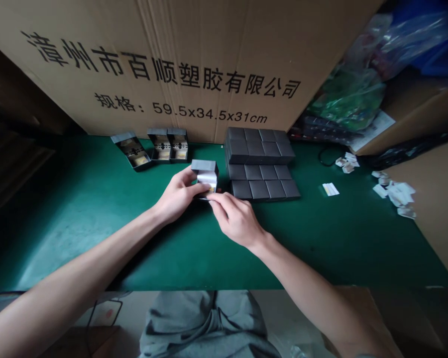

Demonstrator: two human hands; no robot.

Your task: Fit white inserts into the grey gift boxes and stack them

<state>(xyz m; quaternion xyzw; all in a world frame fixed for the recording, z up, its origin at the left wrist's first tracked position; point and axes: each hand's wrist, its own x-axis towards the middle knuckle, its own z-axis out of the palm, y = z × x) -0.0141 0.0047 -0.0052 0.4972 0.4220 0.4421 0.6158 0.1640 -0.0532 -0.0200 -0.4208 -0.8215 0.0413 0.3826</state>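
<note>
A small dark jewelry box (204, 165) with its lid up and a white lining is held over the table in front of me. My left hand (179, 195) is closed around its left side, the thumb reaching inside over a yellowish patch. At the box's lower front edge, the bent fingers of my right hand (236, 215) are pinched together; what lies between their tips is mostly hidden. Behind the left hand stand a tilted open box (133, 151) and a pair of open boxes (168, 145) side by side, with pale yellowish insides.
Closed dark boxes (261, 164) are stacked in rows right of my hands. A small white card (330, 189) and crumpled white pieces (397, 194) lie on the green tabletop (313, 238) at right. A large carton (194, 59) stands behind, plastic bags (354, 94) at back right.
</note>
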